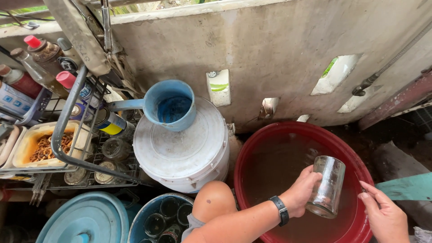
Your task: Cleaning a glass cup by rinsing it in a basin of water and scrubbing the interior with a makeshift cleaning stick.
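My left hand (302, 192), with a black watch on its wrist, grips a clear drinking glass (327, 185) and holds it tilted above the water in a large red basin (256, 144). To the right of the glass, my right hand (384, 217) rests at the basin's right rim with its fingers apart and nothing visible in them. My bare knee (215, 201) sits just left of the basin.
A white lidded bucket (182, 155) carries a blue dipper (168, 105). Several glasses stand in a blue tub (148, 216) beside a blue lid (85, 218). At the left, a wire rack (67, 135) holds bottles and a food tray. A concrete wall (279, 54) stands behind.
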